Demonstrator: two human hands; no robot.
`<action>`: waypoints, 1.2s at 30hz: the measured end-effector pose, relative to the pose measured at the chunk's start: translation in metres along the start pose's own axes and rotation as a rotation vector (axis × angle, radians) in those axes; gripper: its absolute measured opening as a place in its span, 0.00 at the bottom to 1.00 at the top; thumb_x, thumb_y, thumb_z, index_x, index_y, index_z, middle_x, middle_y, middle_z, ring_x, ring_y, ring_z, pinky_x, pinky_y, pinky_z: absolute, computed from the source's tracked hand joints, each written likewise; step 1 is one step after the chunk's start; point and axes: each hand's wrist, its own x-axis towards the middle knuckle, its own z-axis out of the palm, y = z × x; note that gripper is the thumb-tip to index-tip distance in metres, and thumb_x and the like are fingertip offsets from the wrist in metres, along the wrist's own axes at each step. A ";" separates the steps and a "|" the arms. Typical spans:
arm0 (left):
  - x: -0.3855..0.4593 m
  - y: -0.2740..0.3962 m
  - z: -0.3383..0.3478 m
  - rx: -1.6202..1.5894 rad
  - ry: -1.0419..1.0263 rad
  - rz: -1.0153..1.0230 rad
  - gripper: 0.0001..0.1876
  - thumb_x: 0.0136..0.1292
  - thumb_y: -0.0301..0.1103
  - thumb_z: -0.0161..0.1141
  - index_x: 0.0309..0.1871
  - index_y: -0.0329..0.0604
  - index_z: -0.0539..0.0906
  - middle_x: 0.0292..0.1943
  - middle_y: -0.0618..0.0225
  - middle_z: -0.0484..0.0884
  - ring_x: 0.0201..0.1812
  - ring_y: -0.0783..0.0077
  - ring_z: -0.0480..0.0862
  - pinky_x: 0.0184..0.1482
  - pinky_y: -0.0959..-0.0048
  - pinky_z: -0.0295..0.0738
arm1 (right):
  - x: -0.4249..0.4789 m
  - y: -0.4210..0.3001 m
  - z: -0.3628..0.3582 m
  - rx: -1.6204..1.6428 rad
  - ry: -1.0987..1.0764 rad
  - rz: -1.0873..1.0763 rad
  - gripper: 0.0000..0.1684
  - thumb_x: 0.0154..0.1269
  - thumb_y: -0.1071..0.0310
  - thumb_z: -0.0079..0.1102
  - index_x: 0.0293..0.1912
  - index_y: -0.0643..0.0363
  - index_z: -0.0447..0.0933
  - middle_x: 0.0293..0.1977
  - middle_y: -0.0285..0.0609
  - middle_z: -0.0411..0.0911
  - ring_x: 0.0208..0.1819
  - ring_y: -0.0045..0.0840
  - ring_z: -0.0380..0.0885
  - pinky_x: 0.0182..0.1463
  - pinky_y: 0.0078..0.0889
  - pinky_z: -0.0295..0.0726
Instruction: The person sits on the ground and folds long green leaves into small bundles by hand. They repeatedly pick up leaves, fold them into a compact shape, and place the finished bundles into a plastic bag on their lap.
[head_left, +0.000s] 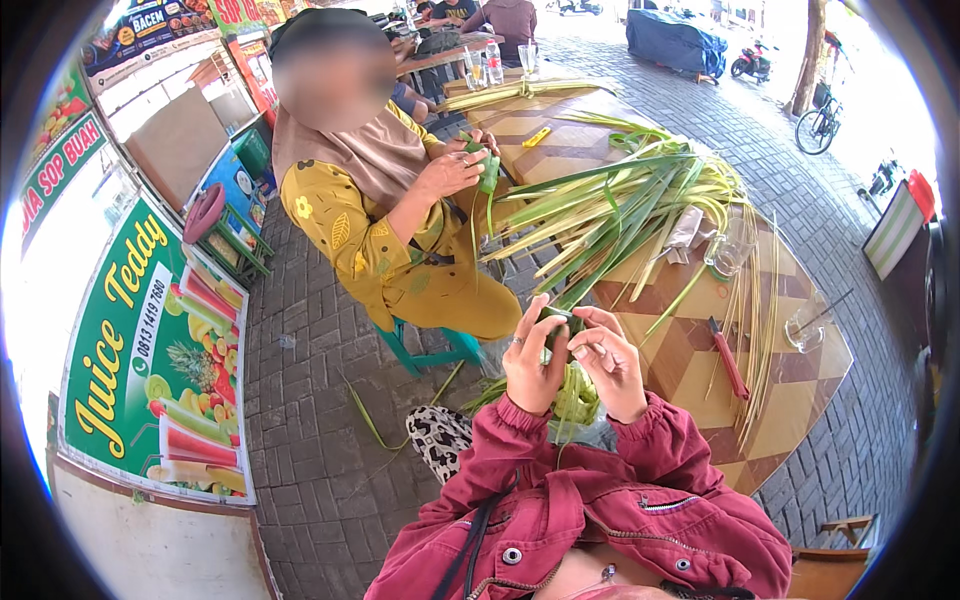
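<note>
My left hand (535, 360) and my right hand (611, 360) are raised in front of my chest, both pinching a small folded strip of dark green palm leaf (564, 318) between the fingertips. Below them, in my lap, pale green leaf pieces (576, 394) sit in a clear plastic bag, partly hidden by my hands and sleeves. A large bundle of long green and yellow palm leaf strips (615, 214) spreads over the table and past its near-left edge. To the right of my hands lies a red utility knife (729, 360), its blade pointing away from me.
A co-worker (375, 202) on a green stool (431, 349) folds a green leaf piece (487, 172). The patterned table (675, 337) holds a yellow cutter (536, 137), a tipped glass jar (731, 247), a glass with a straw (806, 330) and thin leaf ribs (759, 367).
</note>
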 end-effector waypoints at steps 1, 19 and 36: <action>-0.001 -0.007 0.002 -0.034 0.027 -0.037 0.10 0.56 0.23 0.59 0.43 0.36 0.80 0.53 0.49 0.76 0.49 0.58 0.80 0.48 0.71 0.74 | 0.002 0.001 0.001 -0.043 0.004 -0.002 0.04 0.59 0.75 0.59 0.36 0.62 0.78 0.51 0.45 0.68 0.55 0.29 0.68 0.56 0.29 0.66; 0.021 -0.024 0.004 -0.262 0.045 -0.102 0.09 0.63 0.22 0.52 0.42 0.31 0.82 0.57 0.50 0.73 0.55 0.67 0.74 0.54 0.72 0.68 | 0.048 0.008 0.024 -0.771 0.142 -0.234 0.06 0.47 0.74 0.63 0.27 0.59 0.75 0.41 0.46 0.71 0.43 0.39 0.73 0.46 0.38 0.72; -0.014 -0.040 0.012 -0.997 0.153 -0.623 0.17 0.69 0.25 0.41 0.60 0.37 0.69 0.63 0.63 0.62 0.58 0.70 0.71 0.56 0.72 0.69 | 0.039 0.043 0.029 -0.144 -0.079 -0.252 0.03 0.57 0.75 0.58 0.34 0.62 0.76 0.49 0.48 0.68 0.52 0.36 0.71 0.56 0.34 0.69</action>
